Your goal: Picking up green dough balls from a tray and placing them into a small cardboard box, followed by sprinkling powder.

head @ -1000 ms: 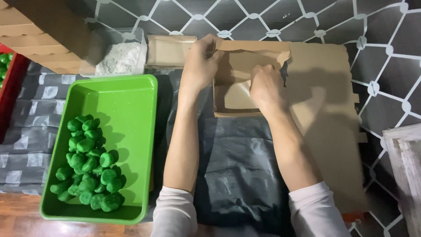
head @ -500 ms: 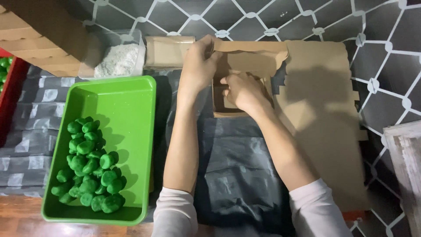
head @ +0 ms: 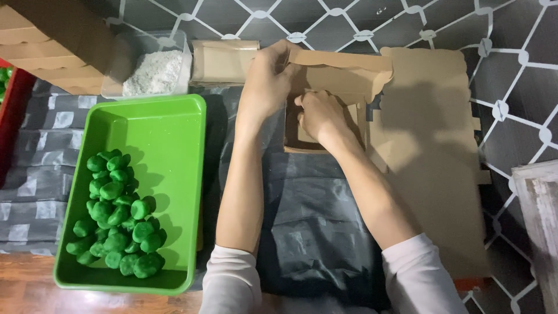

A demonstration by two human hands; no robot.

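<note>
My left hand [head: 268,81] grips the box [head: 331,104] by its left wall and raised flap; my right hand [head: 318,113] is inside it, fingers curled, pressing down. The box sits at the far middle of the dark mat [head: 314,232] — green tray [head: 168,134] of green balls [head: 116,215] at the left edge.

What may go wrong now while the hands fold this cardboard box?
The left hand grips the thin flap of the cardboard box; it might tear or crease there. The right hand presses inside, so a wall may buckle. The left forearm is close to the green tray and might nudge it.
</note>
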